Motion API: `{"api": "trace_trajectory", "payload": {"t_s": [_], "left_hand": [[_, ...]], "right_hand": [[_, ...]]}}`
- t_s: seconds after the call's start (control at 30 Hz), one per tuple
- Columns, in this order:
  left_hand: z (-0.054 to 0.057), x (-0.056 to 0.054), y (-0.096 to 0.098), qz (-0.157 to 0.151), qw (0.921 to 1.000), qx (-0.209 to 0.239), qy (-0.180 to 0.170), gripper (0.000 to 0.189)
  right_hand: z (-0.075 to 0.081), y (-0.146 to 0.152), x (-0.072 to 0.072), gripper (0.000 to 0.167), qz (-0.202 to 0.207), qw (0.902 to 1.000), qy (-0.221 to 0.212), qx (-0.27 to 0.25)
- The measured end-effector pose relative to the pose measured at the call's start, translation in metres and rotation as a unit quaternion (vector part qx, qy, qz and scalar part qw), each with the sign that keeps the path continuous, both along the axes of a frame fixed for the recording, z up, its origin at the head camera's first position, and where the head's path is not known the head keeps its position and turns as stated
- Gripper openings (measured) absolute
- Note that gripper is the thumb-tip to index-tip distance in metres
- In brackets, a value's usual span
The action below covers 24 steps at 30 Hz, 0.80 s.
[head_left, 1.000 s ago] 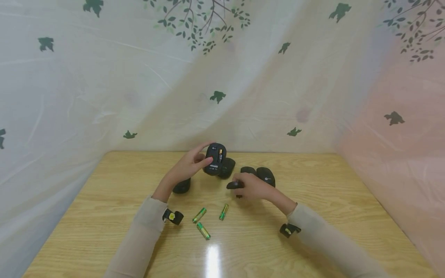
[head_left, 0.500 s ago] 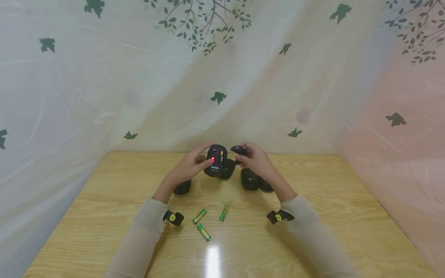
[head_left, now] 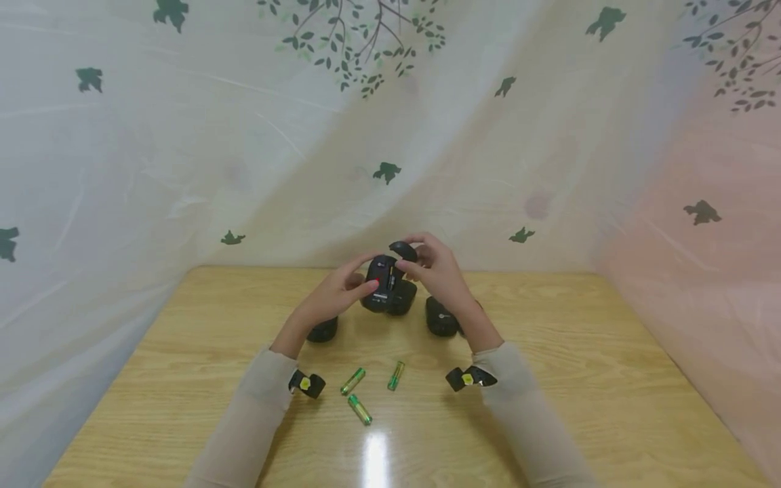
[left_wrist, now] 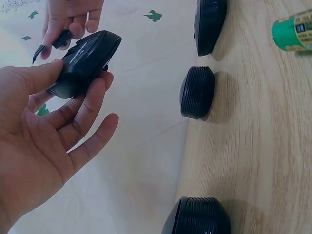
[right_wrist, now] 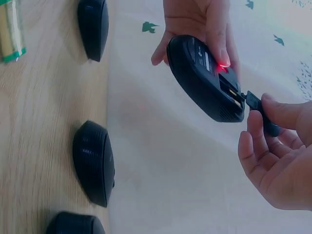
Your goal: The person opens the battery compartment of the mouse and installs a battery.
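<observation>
My left hand (head_left: 329,293) grips a black computer mouse (head_left: 374,298) above the table, thumb across its underside and fingers behind. The underside faces me, its battery slot uncovered with a battery (head_left: 392,276) inside. In the right wrist view a red light (right_wrist: 223,69) glows beside the left thumb. Between thumb and fingers, my right hand (head_left: 441,274) pinches a black battery cover (head_left: 403,250). That cover (right_wrist: 263,117) stands tilted right at the slotted end of the mouse (right_wrist: 195,80) in the right wrist view.
Three loose green batteries (head_left: 360,409) lie on the wooden table (head_left: 244,312) in front. More black mice sit on it: one (head_left: 322,330) below the left hand, one (head_left: 403,298) behind the held mouse, others (head_left: 441,317) by the right wrist. A leaf-patterned sheet (head_left: 293,183) hangs behind.
My right hand has risen from the mice on the right and moved left with the cover, up to the held mouse. The red light has come on. My left hand stays nearly still.
</observation>
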<state>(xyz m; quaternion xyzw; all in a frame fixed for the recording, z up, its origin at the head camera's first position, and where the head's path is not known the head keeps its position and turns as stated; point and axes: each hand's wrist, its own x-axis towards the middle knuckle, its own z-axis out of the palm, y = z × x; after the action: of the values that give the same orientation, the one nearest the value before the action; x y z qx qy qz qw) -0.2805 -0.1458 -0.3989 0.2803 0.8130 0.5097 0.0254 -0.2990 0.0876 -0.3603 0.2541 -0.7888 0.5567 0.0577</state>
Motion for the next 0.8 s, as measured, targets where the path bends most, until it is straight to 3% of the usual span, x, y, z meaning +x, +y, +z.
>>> {"api": "trace_trajectory", "payload": {"t_s": [0.37, 0.6, 0.8], "left_hand": [[0.002, 0.003, 0.001, 0.003, 1.0, -0.006, 0.003, 0.057], [-0.001, 0.002, 0.002, 0.012, 0.9998, -0.014, 0.001, 0.058], [-0.004, 0.0, 0.003, 0.022, 0.9996, -0.013, 0.014, 0.058]], "right_hand": [[-0.005, -0.007, 0.0, 0.037, 0.0, 0.9999, 0.007, 0.014], [-0.01, -0.007, -0.003, 0.039, 0.017, 0.9995, 0.021, 0.016], [-0.015, -0.008, -0.006, 0.041, 0.008, 0.9992, 0.022, 0.034]]}}
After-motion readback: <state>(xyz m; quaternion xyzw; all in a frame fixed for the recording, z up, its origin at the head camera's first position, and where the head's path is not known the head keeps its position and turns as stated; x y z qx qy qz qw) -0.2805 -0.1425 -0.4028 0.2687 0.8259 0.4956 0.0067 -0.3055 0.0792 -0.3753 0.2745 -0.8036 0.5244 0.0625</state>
